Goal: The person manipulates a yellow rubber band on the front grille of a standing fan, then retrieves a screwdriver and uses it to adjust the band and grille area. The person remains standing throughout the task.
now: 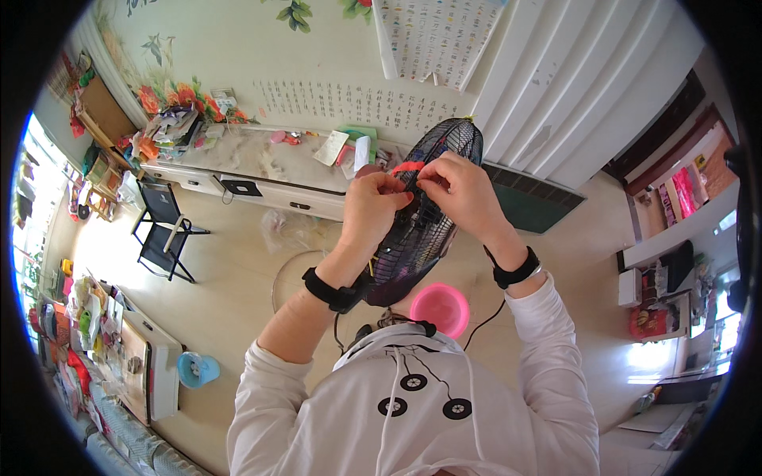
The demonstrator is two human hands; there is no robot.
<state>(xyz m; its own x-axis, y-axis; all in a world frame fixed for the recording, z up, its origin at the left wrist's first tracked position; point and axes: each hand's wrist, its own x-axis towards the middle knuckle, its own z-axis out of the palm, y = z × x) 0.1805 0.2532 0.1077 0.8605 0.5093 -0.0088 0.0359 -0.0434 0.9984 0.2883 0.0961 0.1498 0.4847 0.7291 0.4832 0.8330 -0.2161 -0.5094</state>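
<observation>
In front of me stands an electric fan (411,250), seen edge-on and tilted, with black mesh over its guard. A red strip (408,167) lies across the upper part of its rim. My left hand (375,202) pinches the rim just below the strip, its thumb stretched along the edge. On the other side, my right hand (458,187) has thumb and fingertips together on the mesh close to the strip's right end. Any small part between the fingertips is too hidden to make out. Both wrists wear black bands.
A pink basin (440,309) is on the floor below the fan. Behind it runs a long low cabinet (286,157) with papers on top. A folding chair (164,229), a blue bin (197,369) and a cluttered table (134,375) stand left. Dark cords trail near my body.
</observation>
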